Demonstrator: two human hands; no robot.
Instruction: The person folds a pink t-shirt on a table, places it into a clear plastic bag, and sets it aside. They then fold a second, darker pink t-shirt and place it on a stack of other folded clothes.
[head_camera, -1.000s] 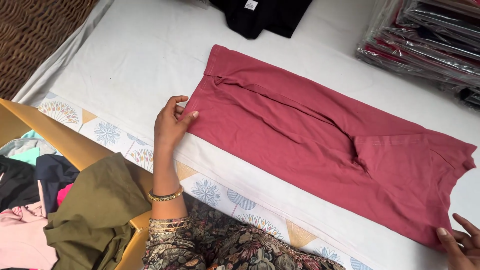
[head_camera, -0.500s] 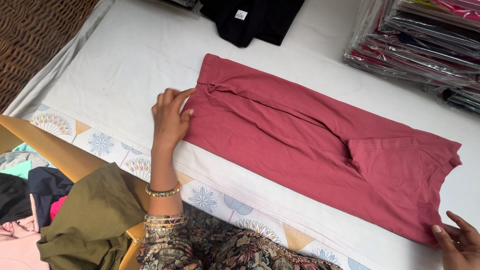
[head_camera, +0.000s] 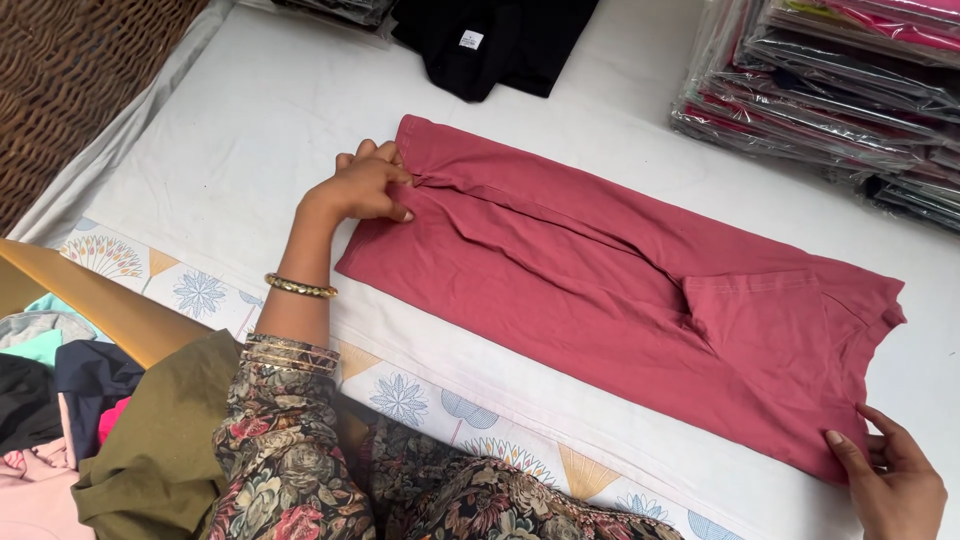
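A dusty-red garment (head_camera: 620, 300) lies folded lengthwise into a long strip on a white sheet (head_camera: 250, 130). My left hand (head_camera: 365, 185) rests on the strip's left end, fingertips pressing the cloth near a fold. At the bottom right my right hand (head_camera: 890, 480) touches the strip's near right corner with its fingers spread. A folded sleeve shows on the strip's right part.
A black garment (head_camera: 500, 40) lies at the back. Stacks of clothes in clear plastic bags (head_camera: 840, 90) fill the back right. A wicker surface (head_camera: 80, 70) is at the left. Several loose clothes (head_camera: 50, 400) lie at the bottom left, over a patterned border cloth (head_camera: 200, 295).
My left hand has moved up along the strip's left end, from the near corner toward the far one. My right hand stays at the right corner. The camera has shifted slightly.
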